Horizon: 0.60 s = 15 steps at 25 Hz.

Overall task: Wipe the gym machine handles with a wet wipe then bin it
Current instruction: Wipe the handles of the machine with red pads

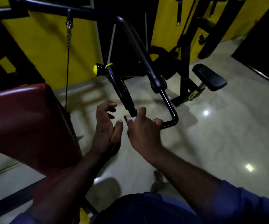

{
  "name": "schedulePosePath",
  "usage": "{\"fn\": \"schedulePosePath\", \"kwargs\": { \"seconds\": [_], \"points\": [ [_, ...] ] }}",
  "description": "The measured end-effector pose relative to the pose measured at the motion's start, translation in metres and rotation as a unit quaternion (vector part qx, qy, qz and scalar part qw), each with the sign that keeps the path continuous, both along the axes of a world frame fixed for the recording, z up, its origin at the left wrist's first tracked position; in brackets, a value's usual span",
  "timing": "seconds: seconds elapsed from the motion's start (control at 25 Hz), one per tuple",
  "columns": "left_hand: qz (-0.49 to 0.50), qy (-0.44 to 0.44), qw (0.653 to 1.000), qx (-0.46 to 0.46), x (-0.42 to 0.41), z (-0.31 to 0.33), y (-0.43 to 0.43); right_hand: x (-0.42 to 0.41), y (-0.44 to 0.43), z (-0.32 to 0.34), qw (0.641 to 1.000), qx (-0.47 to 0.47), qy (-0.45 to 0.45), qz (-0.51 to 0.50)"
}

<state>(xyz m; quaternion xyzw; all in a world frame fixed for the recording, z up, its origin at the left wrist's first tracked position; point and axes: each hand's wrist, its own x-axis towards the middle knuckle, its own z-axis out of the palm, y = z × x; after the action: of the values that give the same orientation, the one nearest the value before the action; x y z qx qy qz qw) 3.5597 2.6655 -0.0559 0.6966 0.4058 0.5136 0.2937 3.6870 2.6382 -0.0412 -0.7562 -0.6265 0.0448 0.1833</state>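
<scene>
The right fingers (141, 111) curl round the lower end of the grip (122, 89) and pinch a white wipe (131, 119) that seems pressed against it. Only a small fold of wipe shows between thumb and fingers, so the right hand (142, 131) looks set to rub along the grip. The left fingers (110, 105) are spread and loosely bent, holding nothing. The left hand (107, 128) hovers just beside the grip, likely ready to steady it. The grip slopes up to a yellow cap (95, 69). The bar (168, 105) bends round behind the right hand, which partly hides it. A red pad (25, 118) sits to the left above the pale floor (211, 143). No bin is in view, and wiping looks unfinished.
</scene>
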Motion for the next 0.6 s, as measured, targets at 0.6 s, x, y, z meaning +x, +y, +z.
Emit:
{"fn": "schedulePosePath", "kwargs": {
  "seconds": [0.6],
  "points": [
    [0.043, 0.536, 0.820, 0.197, 0.091, 0.017, 0.000, 0.224, 0.008, -0.062, 0.901, 0.145, -0.174, 0.371]
  ]
}}
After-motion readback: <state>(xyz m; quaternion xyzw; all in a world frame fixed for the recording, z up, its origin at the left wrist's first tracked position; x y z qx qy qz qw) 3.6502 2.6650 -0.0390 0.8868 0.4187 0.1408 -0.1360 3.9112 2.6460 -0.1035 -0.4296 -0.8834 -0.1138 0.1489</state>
